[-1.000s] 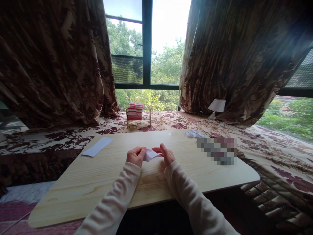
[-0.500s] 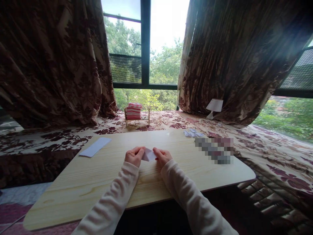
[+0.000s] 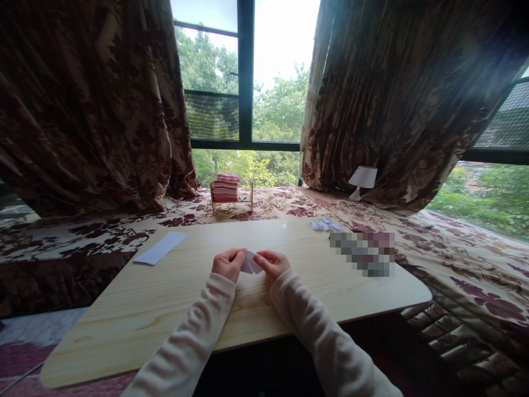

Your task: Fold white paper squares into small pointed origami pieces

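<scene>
A small folded piece of white paper [image 3: 250, 264] is held just above the wooden table between my two hands. My left hand [image 3: 228, 264] pinches its left side between thumb and fingers. From the other side, my right hand [image 3: 273, 264] grips the paper, its thumb lying along the right edge. My fingers cover parts of the paper, so its full folded shape is hidden. Farther left on the table lies a flat white sheet of paper [image 3: 161, 248]. Several small folded white papers [image 3: 326, 224] sit in a pile at the far right edge.
The pale wooden table [image 3: 173, 309] has rounded corners. A blurred-out item [image 3: 361, 253] lies at its right. Beyond it, on flowered cloth, stand a small rack [image 3: 232, 204] with folded striped cloths [image 3: 225, 187] and a white lamp [image 3: 362, 177].
My right hand has shifted slightly left, its thumb now farther over the paper. Less of the paper shows between my hands. The left hand has barely moved.
</scene>
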A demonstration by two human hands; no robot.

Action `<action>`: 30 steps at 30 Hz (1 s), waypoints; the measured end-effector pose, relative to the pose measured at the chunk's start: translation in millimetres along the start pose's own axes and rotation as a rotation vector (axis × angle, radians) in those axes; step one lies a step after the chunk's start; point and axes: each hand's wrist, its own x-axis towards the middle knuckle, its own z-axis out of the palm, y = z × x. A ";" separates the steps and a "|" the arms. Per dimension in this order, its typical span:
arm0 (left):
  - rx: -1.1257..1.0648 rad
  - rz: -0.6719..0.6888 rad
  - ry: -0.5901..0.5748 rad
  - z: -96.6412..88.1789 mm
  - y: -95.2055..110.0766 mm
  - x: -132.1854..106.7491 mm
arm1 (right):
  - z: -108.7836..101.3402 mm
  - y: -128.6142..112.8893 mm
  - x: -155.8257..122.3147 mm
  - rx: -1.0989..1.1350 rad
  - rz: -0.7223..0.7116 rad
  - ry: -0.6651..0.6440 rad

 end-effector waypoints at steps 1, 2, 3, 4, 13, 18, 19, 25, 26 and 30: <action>-0.002 0.003 -0.003 0.0 0.2 0.0 | 0.7 0.8 0.0 0.006 0.002 0.003; -0.004 0.006 -0.006 -0.1 0.2 0.0 | 1.3 1.2 0.1 0.014 0.004 0.005; -0.006 0.007 -0.008 -0.1 0.1 0.2 | 1.7 1.4 0.1 0.021 0.006 0.006; -0.008 0.006 -0.011 -0.2 -0.1 0.3 | 1.9 1.4 0.2 0.028 0.008 0.007; -0.018 -0.002 -0.019 -0.3 -1.9 1.4 | 1.8 1.2 0.1 0.053 0.006 0.025; -0.022 -0.006 -0.017 -0.5 -1.3 1.2 | 1.5 3.7 1.5 0.057 0.006 0.028; -0.025 -0.006 -0.018 -0.4 -1.4 1.2 | 1.5 4.3 1.8 0.058 0.002 0.029; -0.047 -0.033 -0.026 0.4 -4.5 2.3 | 0.5 6.4 3.0 0.035 -0.041 0.034; -0.050 -0.041 -0.027 0.4 -5.1 2.7 | 0.2 6.4 3.2 0.027 -0.051 0.035; -0.054 -0.062 -0.036 0.9 -6.6 3.2 | -1.6 5.0 3.7 -0.009 -0.094 0.038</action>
